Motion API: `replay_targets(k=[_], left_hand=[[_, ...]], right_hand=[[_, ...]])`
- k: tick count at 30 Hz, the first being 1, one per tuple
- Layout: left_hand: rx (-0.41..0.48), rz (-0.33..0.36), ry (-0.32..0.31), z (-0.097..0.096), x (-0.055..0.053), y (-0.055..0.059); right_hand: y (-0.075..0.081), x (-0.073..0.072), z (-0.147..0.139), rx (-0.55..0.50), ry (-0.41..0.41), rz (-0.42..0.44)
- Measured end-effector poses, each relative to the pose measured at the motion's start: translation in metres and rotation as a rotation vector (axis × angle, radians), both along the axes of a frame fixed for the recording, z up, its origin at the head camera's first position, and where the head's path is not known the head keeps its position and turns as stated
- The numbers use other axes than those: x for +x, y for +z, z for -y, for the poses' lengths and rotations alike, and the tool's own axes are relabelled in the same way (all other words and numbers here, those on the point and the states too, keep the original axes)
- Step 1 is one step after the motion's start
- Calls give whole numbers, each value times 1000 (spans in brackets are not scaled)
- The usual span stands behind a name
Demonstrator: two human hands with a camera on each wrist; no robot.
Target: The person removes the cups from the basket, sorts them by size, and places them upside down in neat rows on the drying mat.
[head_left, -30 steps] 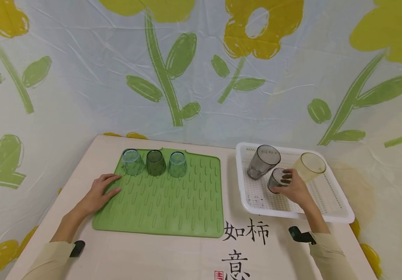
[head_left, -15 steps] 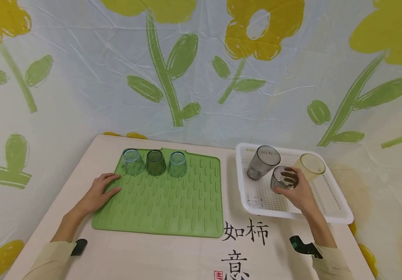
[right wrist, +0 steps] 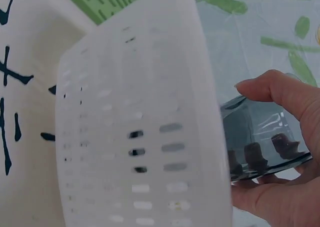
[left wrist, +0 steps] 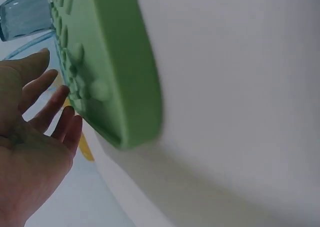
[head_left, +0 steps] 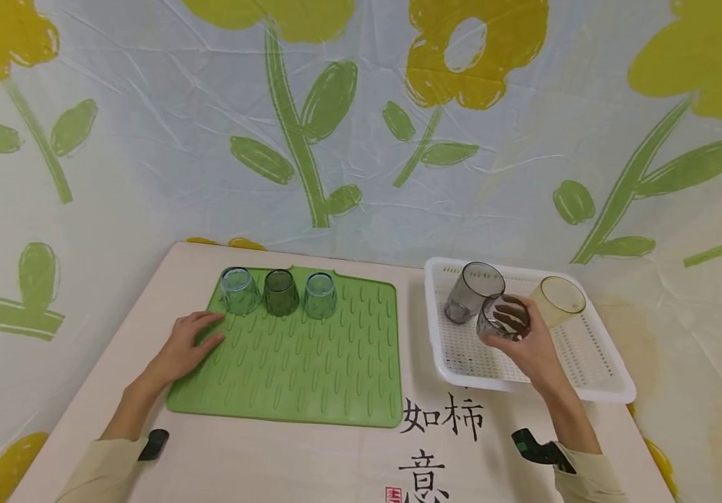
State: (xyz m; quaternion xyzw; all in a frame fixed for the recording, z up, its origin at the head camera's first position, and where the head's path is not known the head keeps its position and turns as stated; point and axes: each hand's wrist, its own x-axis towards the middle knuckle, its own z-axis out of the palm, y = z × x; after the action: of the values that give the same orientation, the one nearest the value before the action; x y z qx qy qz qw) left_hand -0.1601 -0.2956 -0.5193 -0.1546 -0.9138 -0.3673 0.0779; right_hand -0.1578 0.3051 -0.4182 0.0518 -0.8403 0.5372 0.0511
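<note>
My right hand [head_left: 533,347] grips a short grey glass [head_left: 493,323] over the white plastic basket [head_left: 527,383], thumb on one side and fingers round the other. In the right wrist view the same grey glass [right wrist: 260,132] shows between thumb and fingers, partly behind the basket wall. A taller grey glass [head_left: 470,290] and a pale yellow glass [head_left: 558,300] stand in the basket on either side. My left hand [head_left: 183,347] lies with relaxed fingers at the left edge of the green ridged drying mat [head_left: 311,363]; the left wrist view shows this hand [left wrist: 37,132] holding nothing.
Along the mat's back edge stand a blue glass [head_left: 239,292], a dark green glass [head_left: 281,293] and another blue glass [head_left: 320,297]. The pale table [head_left: 260,461] bears black writing [head_left: 443,416] in front of the basket. A flowered cloth [head_left: 361,140] hangs behind.
My right hand has closed round the short grey glass and raised it from the basket floor, tilting it slightly and shifting it a little left. The left hand has barely moved.
</note>
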Motion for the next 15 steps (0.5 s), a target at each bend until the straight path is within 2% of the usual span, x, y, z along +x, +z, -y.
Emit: replay_targets(k=[7,15], left_hand=[[56,107,-17,-13,1,11],[97,50,-43,-33,0,16]], right_hand=[[4,0,15,-34,43,-29],[7,-3,35,-59,60,-20]])
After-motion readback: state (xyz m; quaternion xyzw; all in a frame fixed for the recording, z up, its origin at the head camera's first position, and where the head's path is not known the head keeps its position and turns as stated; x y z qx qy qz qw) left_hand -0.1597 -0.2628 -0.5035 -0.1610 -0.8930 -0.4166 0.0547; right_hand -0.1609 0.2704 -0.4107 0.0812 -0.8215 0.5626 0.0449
